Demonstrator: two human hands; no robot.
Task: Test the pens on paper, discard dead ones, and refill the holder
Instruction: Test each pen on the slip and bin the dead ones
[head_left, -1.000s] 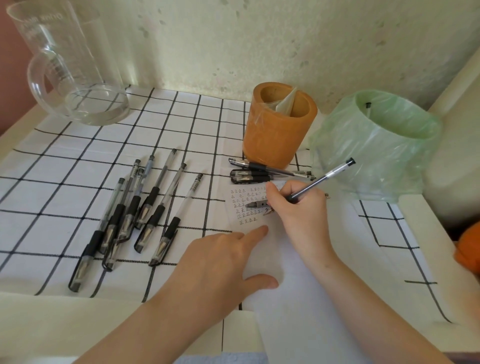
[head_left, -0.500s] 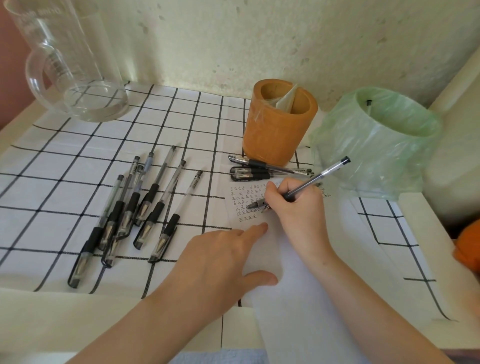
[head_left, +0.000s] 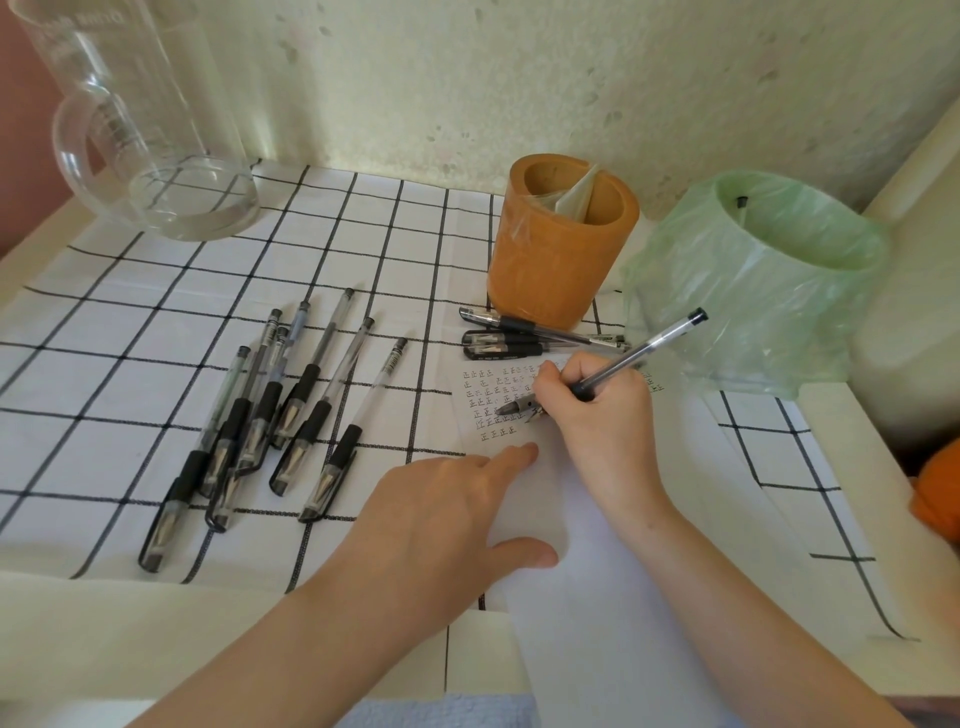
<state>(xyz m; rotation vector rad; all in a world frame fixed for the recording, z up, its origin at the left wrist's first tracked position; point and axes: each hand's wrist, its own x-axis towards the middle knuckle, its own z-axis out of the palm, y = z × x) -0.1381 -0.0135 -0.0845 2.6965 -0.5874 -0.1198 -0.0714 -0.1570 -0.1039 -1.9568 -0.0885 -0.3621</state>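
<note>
Pens first: the one I'm testing, a clear gel pen (head_left: 636, 356) with a black grip, is pinched in my right hand (head_left: 602, 415), tip down on the white paper (head_left: 597, 597) and its back end tilted up toward the bin. My fingers cover most of the grip, so you can't really see the exact spot where the tip meets the sheet. A second pen (head_left: 514, 406) pokes out from under that hand, lying across the writing; whether I'm holding it or it's just lying there, I can't tell.

My left hand (head_left: 441, 525) holds nothing, it's flat with the fingers spread, pressing on the near-left part of the paper. The rows of small test marks (head_left: 493, 400) are partly hidden behind my right hand.

Left of the paper there's a loose bunch of capped pens (head_left: 270, 415) on the checked cloth (head_left: 130, 332), overlapping enough that counting them is iffy. A few more capped pens (head_left: 519, 338) lie just in front of the orange holder (head_left: 561, 254), their right ends disappearing behind my fingers. The holder has a clear plastic wrapper on it and what looks like a divider inside; I can't see down to the bottom.

To the right of the holder is the bin with a green bag liner (head_left: 753, 280), with one small dark pen end (head_left: 741, 201) showing at the far rim. The glass jug (head_left: 135, 124) at the back left is cut off at the top. Something orange (head_left: 937, 499) is cut off at the right edge, no idea what.
</note>
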